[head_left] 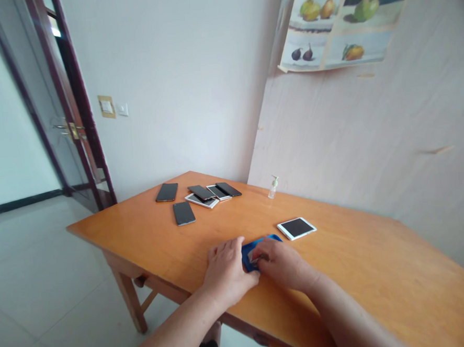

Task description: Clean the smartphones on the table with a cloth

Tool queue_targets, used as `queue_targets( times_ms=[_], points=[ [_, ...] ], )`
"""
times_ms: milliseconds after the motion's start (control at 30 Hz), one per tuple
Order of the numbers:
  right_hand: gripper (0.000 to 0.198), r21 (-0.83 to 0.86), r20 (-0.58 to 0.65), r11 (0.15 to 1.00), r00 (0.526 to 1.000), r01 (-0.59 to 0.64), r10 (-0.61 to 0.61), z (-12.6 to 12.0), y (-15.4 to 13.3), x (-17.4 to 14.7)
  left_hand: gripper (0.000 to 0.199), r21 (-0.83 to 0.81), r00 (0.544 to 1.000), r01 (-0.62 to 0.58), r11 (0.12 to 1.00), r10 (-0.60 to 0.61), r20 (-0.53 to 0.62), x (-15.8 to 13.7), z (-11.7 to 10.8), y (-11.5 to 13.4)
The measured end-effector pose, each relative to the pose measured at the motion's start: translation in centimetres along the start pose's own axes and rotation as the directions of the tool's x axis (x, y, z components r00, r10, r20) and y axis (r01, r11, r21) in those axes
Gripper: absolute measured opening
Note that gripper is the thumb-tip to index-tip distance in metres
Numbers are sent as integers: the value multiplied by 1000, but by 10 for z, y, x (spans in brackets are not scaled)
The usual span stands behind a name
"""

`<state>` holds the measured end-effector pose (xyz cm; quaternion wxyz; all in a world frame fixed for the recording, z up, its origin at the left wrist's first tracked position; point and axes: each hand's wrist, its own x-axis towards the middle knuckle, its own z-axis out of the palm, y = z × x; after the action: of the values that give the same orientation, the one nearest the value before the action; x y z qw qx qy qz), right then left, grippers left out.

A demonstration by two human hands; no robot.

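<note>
A blue flat device (246, 252), like a phone or small tablet, lies at the table's front edge, partly covered by both hands. My left hand (227, 273) grips its left end, with the thumb along the near side and the fingers on the far side. Over its face, my right hand (283, 262) is closed in a pinch on a small whitish piece (253, 260), perhaps cloth or paper, which touches the blue surface. Just beyond the right hand is a white tablet (297, 228) with a dark screen.
On the wooden table (351, 271), several phones and tablets lie at the back left, some overlapping, with a black one (184, 213) closer in. A clear pump bottle (272, 187) stands near the back edge. A leaning board (350, 124) and the wall bound the far side.
</note>
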<state>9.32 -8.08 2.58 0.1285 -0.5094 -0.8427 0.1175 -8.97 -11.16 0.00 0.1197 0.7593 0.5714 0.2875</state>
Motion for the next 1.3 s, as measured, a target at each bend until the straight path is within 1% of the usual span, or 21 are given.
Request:
queue_targets(
  times_ms=[33,67,100,133,167,200,233,300,400,467,533,567,667,733,767,833,933,1000,1067,1167,1300],
  points=[
    [25,23,28,998,998,55,-56,1,-5,-1,70,1,1000,-3,1000,3,-1,0,1,-1],
    [24,21,44,998,997,64,-64,0,-7,-2,70,4,1000,-6,1000,6,-3,0,1,-2],
    [21,-1,41,1000,999,28,-28,-2,-6,-3,70,8,1000,-9,1000,9,-7,1,2,-3],
    [17,-38,22,998,999,-48,49,-6,0,-3,70,12,1000,-10,1000,10,-12,1,3,-4],
    [13,-75,-22,986,988,-152,151,-11,8,-3,70,14,1000,-12,1000,12,-15,1,3,-5],
    [10,-85,-69,969,971,-233,228,-15,18,-3,69,14,1000,-13,1000,13,-16,2,3,-5],
    [8,-79,-102,955,955,-286,277,-20,30,-3,68,14,1000,-13,1000,13,-14,2,4,-6],
    [8,-29,-161,932,922,-362,353,-28,53,-3,67,16,1000,-13,1000,13,-12,2,3,-6],
    [15,101,-249,900,865,-424,435,-32,76,-1,59,19,999,-39,999,39,-22,2,1,-6],
    [16,199,-311,878,821,-436,479,-31,83,2,46,0,997,-67,998,67,-36,2,-2,-6],
    [14,304,-360,856,781,-418,509,-28,85,5,31,-40,995,-97,994,96,-43,3,-4,-7],
    [13,361,-379,844,764,-397,522,-27,85,6,28,-68,993,-113,991,111,-39,4,-5,-8],
    [11,549,-422,782,711,-295,563,-27,83,10,34,-175,988,-154,973,148,-45,9,-6,-10],
    [17,667,-429,717,682,-203,592,-29,81,12,37,-241,987,-152,958,133,-91,13,-6,-10],
    [19,716,-426,681,676,-155,602,-31,79,13,38,-269,987,-140,953,112,-117,15,-5,-9],
    [21,790,-412,609,681,-64,606,-33,76,13,41,-317,987,-100,943,53,-155,20,-3,-7],
    [18,849,-393,527,714,39,580,-31,68,14,44,-401,981,-47,915,-34,-192,25,2,-5],
    [16,866,-384,493,736,78,557,-26,63,15,45,-452,979,-25,892,-69,-191,27,5,-6],
    [14,874,-384,476,744,100,547,-18,59,18,45,-485,983,-5,875,-85,-164,28,6,-8],
    [16,871,-410,474,720,127,561,-9,56,23,45,-506,990,6,862,-75,-117,27,6,-10],
    [27,845,-466,514,671,145,577,-7,60,27,40,-498,998,-42,866,11,-66,25,6,-10]
  ],
)
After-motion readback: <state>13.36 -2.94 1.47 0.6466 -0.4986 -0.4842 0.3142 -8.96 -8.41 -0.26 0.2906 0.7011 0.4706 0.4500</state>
